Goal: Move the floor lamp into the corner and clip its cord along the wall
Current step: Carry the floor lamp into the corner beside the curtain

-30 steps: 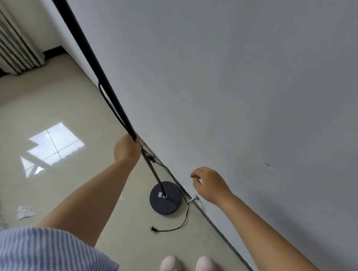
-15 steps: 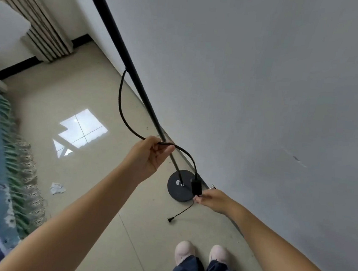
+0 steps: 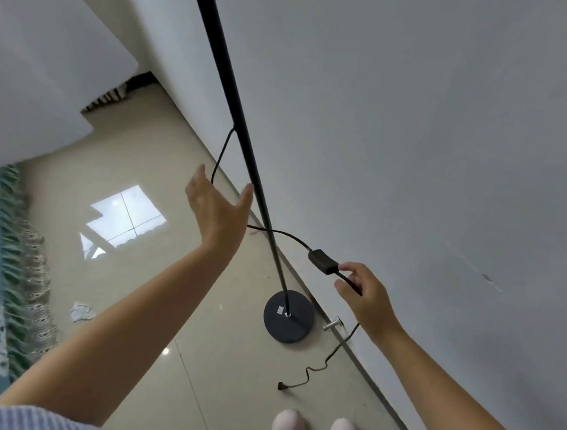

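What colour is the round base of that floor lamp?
The round flat lamp base is black or very dark grey, with a small pale sticker; the head view shows it.

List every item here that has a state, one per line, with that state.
left hand: open, holding nothing, beside the pole
right hand: pinching the cord just below the inline switch
floor lamp pole: upright, close to the wall
lamp base: flat on the floor
cord: hanging loose, unclipped
inline switch: held in the air
plug: unplugged, lying on the floor

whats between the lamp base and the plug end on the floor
Only bare floor tile between the lamp base and plug, in the head view.
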The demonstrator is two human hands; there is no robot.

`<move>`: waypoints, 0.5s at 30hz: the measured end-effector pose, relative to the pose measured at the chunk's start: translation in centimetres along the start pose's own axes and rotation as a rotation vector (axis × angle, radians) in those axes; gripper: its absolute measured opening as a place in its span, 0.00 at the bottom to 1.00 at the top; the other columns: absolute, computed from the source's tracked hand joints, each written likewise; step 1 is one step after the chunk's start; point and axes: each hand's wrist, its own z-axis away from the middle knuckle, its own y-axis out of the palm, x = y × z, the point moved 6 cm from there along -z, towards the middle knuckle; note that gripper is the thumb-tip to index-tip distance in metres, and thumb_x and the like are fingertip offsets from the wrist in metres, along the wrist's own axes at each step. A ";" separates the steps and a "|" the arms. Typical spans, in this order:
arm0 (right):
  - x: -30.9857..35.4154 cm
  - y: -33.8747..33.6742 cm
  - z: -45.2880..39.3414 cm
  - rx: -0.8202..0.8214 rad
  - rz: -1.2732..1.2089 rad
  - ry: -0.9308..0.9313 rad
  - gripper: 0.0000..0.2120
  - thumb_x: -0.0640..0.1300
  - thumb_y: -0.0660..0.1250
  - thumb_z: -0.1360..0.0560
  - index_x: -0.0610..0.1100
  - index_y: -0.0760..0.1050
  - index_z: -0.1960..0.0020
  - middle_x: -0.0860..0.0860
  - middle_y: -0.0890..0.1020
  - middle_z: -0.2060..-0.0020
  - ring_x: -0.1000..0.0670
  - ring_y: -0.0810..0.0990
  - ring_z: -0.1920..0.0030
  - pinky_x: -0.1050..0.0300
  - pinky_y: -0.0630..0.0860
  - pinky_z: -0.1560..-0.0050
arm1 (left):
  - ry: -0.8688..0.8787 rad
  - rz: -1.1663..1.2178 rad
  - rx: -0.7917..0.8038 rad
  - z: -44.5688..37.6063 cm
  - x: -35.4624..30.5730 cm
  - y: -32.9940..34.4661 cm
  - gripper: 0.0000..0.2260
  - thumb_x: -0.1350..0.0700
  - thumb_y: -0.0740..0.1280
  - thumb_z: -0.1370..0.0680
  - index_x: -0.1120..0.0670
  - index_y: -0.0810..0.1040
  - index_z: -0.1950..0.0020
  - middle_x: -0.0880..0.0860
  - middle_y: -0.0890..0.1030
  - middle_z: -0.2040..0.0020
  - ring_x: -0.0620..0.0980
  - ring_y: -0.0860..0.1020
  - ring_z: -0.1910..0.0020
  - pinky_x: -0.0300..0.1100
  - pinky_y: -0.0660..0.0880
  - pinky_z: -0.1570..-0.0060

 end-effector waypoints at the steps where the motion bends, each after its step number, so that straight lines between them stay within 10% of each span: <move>1: 1.3 0.4 -0.7 0.027 -0.033 -0.011 0.14 0.36 0.61 0.27 0.56 0.71 0.60 0.52 0.68 0.73 0.61 0.68 0.76 0.73 0.65 0.76 | 0.126 -0.012 -0.040 -0.9 -2.1 -0.7 0.29 0.55 0.67 0.24 0.62 0.57 0.29 0.62 0.63 0.31 0.56 0.63 0.31 0.47 0.61 0.31; 7: 5.8 3.1 -6.4 0.125 -0.367 0.115 0.13 0.31 0.58 0.28 0.44 0.76 0.62 0.48 0.74 0.69 0.57 0.65 0.79 0.69 0.57 0.82 | 0.496 -0.180 -0.059 -5.3 -10.6 -2.4 0.09 0.55 0.60 0.21 0.61 0.71 0.52 0.49 0.73 0.67 0.56 0.75 0.63 0.41 0.65 0.64; 15: 6.6 11.9 -15.0 0.316 0.010 0.079 0.25 0.31 0.62 0.31 0.38 0.64 0.34 0.42 0.74 0.43 0.49 0.72 0.55 0.62 0.71 0.60 | 0.428 -0.260 -0.144 -8.6 -7.3 -4.5 0.09 0.61 0.60 0.22 0.67 0.68 0.48 0.59 0.74 0.69 0.61 0.74 0.68 0.48 0.69 0.69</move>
